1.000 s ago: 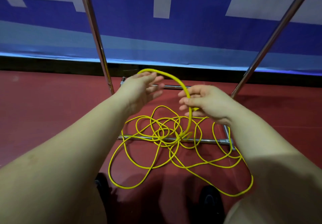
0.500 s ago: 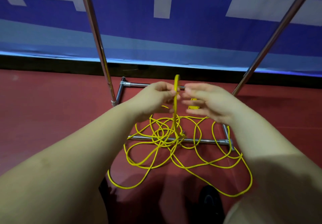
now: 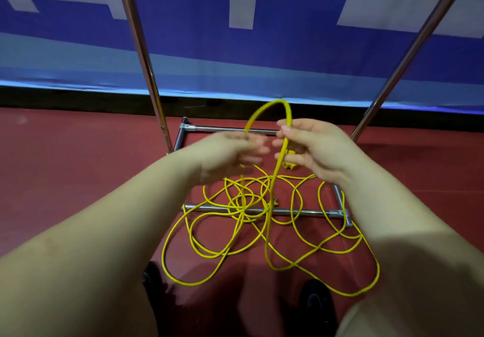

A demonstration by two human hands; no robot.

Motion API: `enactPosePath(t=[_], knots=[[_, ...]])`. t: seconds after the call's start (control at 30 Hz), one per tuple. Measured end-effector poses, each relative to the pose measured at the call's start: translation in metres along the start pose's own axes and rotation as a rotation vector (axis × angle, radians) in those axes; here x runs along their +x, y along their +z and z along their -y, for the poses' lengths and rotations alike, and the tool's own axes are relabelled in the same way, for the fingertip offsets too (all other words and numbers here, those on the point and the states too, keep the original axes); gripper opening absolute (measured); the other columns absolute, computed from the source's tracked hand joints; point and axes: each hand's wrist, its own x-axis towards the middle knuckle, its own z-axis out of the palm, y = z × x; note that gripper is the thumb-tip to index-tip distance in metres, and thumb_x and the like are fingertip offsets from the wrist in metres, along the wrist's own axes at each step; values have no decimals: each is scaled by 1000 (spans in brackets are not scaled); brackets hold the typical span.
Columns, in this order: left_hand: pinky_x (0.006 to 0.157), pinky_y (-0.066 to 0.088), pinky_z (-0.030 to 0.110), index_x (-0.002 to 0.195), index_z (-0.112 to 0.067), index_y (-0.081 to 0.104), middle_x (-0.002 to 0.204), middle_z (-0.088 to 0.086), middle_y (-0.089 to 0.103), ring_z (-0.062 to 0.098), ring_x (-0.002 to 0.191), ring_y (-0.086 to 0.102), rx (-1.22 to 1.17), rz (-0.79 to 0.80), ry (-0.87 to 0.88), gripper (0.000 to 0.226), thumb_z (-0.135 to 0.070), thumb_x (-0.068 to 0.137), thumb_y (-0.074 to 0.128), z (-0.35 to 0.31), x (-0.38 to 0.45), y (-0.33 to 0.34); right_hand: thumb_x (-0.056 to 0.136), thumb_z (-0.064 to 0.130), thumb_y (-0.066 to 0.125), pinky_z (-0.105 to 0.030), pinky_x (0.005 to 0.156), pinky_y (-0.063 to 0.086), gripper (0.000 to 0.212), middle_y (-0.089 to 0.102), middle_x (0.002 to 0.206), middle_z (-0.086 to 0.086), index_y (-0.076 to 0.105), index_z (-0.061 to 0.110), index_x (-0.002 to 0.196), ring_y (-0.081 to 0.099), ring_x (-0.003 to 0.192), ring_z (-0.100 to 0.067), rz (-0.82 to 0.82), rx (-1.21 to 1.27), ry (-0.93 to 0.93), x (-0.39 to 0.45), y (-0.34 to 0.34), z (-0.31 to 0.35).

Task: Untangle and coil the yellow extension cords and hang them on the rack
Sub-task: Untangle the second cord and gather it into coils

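Note:
A long yellow extension cord [image 3: 269,234] lies in a loose tangle of loops on the red floor, draped over the front bar of the metal rack's base [image 3: 209,207]. My right hand [image 3: 311,148] pinches a raised loop of the cord, which arches above both hands. My left hand [image 3: 230,153] is blurred, its fingers apart beside the loop's left strand; whether it grips the strand is unclear. A yellow plug [image 3: 289,165] shows just under my right hand.
Two chrome rack poles [image 3: 141,56] [image 3: 408,56] slant up from the base. A blue and white banner [image 3: 235,48] runs along the back. My dark shoes [image 3: 318,305] stand near the bottom edge, close to the cord's nearest loops.
The wide loop between my hands collapsed as they came together, then a narrower loop rose again. My left hand has drawn back to the left, and my right hand keeps hold of the cord.

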Motion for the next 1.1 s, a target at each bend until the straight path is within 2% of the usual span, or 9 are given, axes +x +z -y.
enactPosePath(t=[0.1, 0.23, 0.37, 0.47, 0.57, 0.73, 0.9, 1.0, 1.1], knots=[[94, 42, 27, 113, -15, 59, 111, 4, 63, 16, 102, 58, 183, 222, -83, 21, -12, 95, 49, 8, -6, 8, 92, 7, 51, -24, 51, 56, 7, 62, 68, -1, 55, 9, 87, 66, 57, -5, -127, 319, -2, 3, -5, 8], [83, 48, 24, 96, -16, 61, 82, -4, 65, 11, 80, 59, 124, 221, 18, 17, -3, 93, 51, 10, -4, 15, 93, 9, 50, -22, 57, 57, 10, 67, 66, 1, 56, 10, 86, 69, 66, -9, -120, 379, -3, 3, -8, 10], [68, 53, 24, 89, -15, 57, 72, -4, 62, 5, 58, 59, 46, 4, 129, 17, -4, 96, 46, 5, 0, 13, 92, 16, 53, -31, 74, 56, 10, 64, 98, -4, 56, 16, 101, 64, 93, -17, -12, 40, 57, 1, -8, 3], [61, 57, 25, 90, -11, 56, 75, 0, 59, 6, 51, 59, -226, -192, 167, 15, -6, 97, 45, -4, 5, 7, 87, 17, 61, -21, 73, 48, 19, 67, 95, -1, 58, 20, 106, 63, 86, -10, 126, -473, 104, -3, -7, -10], [57, 58, 24, 90, -10, 56, 78, 1, 58, 6, 48, 60, -437, -322, 195, 14, -8, 98, 45, -10, 6, -2, 87, 6, 61, -11, 64, 48, 15, 67, 89, -5, 60, 16, 98, 64, 78, -9, 260, -589, 104, -6, -2, -16], [64, 58, 27, 97, -12, 56, 85, 2, 64, 11, 65, 65, -448, -318, 212, 10, -12, 98, 46, -12, 5, -5, 90, 6, 56, -16, 60, 53, 16, 67, 84, 4, 60, 22, 91, 67, 70, -1, 170, -467, 48, -6, -1, -6], [90, 48, 32, 114, -15, 57, 99, 0, 66, 10, 82, 61, -49, -54, 59, 20, -15, 98, 44, 1, 3, 3, 92, 1, 50, -19, 54, 54, 17, 64, 83, 1, 58, 16, 93, 68, 65, -2, 5, -16, -17, -2, -1, 2], [80, 48, 20, 103, -12, 60, 87, -1, 64, 3, 70, 57, 114, 99, 45, 16, -10, 98, 45, 8, 0, 14, 92, 1, 48, -20, 53, 55, 16, 62, 81, 1, 56, 14, 92, 68, 62, -2, -90, 195, -24, 2, -3, 5], [72, 50, 16, 93, -16, 58, 81, -2, 64, 2, 68, 59, 238, 63, 122, 17, -6, 97, 45, 8, 0, 16, 92, 1, 49, -23, 57, 57, 13, 65, 78, 0, 57, 11, 93, 69, 69, -8, -116, 314, -24, 4, -6, 6]])
